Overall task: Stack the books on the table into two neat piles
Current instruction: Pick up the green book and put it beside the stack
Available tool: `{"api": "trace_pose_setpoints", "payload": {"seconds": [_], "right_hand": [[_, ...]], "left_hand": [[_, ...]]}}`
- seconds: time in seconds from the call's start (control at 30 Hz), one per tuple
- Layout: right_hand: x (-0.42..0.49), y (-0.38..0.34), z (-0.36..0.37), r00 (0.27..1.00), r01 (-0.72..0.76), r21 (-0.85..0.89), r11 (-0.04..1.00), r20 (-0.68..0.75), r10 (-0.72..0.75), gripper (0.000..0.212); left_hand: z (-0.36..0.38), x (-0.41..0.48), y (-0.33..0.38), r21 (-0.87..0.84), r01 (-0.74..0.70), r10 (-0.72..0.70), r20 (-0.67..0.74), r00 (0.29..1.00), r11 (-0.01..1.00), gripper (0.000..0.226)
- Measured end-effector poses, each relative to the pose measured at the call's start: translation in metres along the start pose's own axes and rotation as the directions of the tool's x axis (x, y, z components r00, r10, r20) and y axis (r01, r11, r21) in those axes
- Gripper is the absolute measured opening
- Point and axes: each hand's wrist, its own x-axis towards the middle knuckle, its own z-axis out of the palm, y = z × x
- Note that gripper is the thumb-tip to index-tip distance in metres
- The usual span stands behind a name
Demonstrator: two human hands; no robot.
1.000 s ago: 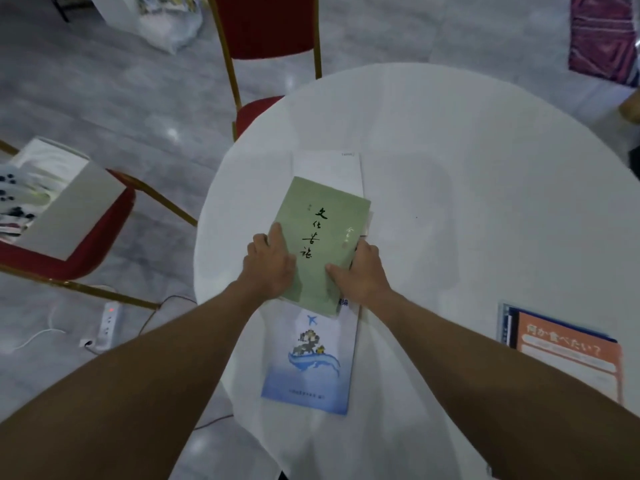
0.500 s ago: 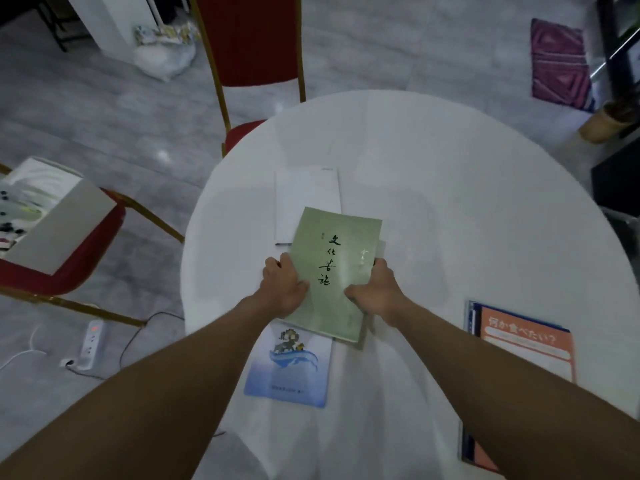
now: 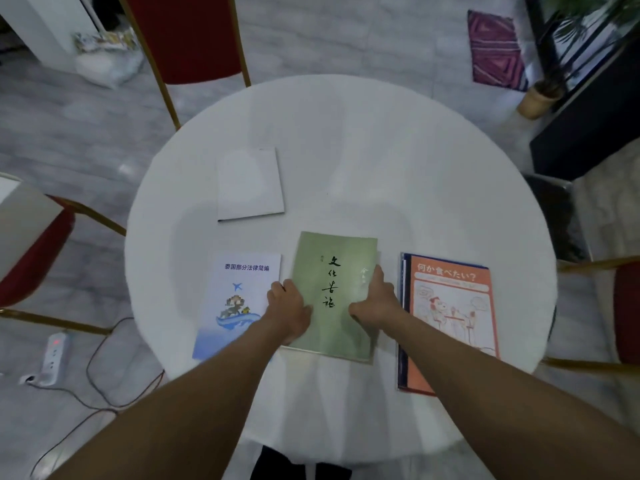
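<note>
Your left hand and right hand grip the green book by its two sides, near you on the round white desk. A blue book lies just left; an orange book right; a white book farther back.

A round white worktop stands on a grey marbled floor. Red chairs with gold frames ring it: one at the far side, one on the left, one on the right. A power strip with trailing cables lies on the left, and a purple mat and a potted plant sit at the far right.
</note>
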Motion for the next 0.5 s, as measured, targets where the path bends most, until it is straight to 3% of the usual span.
{"api": "trace_pose_setpoints", "payload": {"seconds": [0.3, 0.5], "right_hand": [[0.0009, 0.0061, 0.0055, 0.998, -0.033, -0.154, 0.988, 0.044, 0.04, 0.08], [0.0049, 0.0032, 0.0057, 1.0, -0.003, -0.186, 0.982, 0.028, 0.008, 0.099]], "left_hand": [[0.0036, -0.0011, -0.0014, 0.084, 0.02, -0.024, 0.046, 0.999, 0.996, 0.06], [-0.0045, 0.0021, -0.0065, 0.116, -0.021, 0.015, 0.057, 0.998, 0.993, 0.06]]}}
